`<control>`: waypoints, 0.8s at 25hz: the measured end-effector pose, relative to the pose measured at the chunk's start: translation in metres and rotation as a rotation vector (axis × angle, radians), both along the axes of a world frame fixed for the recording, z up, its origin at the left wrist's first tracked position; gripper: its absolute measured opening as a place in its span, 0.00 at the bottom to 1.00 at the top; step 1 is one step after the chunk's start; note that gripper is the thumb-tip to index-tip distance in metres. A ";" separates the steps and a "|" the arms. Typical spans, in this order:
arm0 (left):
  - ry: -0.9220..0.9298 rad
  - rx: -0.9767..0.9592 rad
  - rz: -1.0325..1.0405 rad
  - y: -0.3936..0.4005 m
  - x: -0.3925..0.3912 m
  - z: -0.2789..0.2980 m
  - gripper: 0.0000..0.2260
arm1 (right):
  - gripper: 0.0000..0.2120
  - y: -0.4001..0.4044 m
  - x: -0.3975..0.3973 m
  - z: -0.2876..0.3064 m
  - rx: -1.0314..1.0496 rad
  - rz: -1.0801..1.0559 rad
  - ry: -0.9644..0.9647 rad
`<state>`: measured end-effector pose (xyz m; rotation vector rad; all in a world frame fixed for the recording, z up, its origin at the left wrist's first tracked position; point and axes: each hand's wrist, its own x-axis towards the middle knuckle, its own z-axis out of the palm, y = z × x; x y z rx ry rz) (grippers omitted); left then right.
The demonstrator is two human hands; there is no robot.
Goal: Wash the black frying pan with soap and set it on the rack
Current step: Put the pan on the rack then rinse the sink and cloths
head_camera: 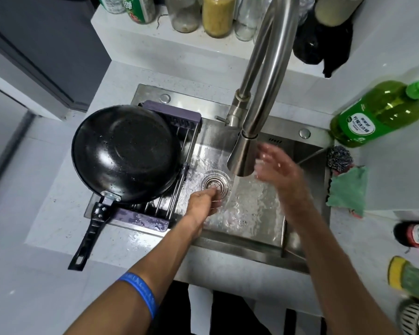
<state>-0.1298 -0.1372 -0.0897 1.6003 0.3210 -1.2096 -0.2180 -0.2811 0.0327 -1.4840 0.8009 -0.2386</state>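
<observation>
The black frying pan (126, 153) lies upside down on the purple-framed rack (140, 220) over the left part of the sink, its handle (88, 238) pointing toward me past the counter edge. Water runs from the steel tap (243, 155) into the sink (307, 151). My left hand (205, 201) is low in the basin beside the drain strainer (215, 183), fingers curled, holding nothing I can see. My right hand (276, 168) is under the spout with wet fingers spread and nothing in it. A green soap bottle (377, 114) stands on the counter at right.
A steel scourer (339, 158) and a green cloth (348, 189) rest on the sink's right rim. Jars and bottles line the back ledge (218, 15). A sponge (406, 278) and a red-capped bottle (416, 235) lie at the right edge.
</observation>
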 end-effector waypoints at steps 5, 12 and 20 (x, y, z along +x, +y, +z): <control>-0.228 0.087 -0.108 0.032 0.008 -0.004 0.07 | 0.18 0.005 0.043 0.036 -0.457 0.200 0.158; -0.635 0.348 -0.541 0.076 0.019 -0.007 0.07 | 0.11 -0.018 0.004 -0.022 -0.536 0.276 0.454; -0.953 0.387 -0.898 0.120 0.022 -0.013 0.08 | 0.12 -0.080 0.021 -0.054 -0.687 0.218 0.620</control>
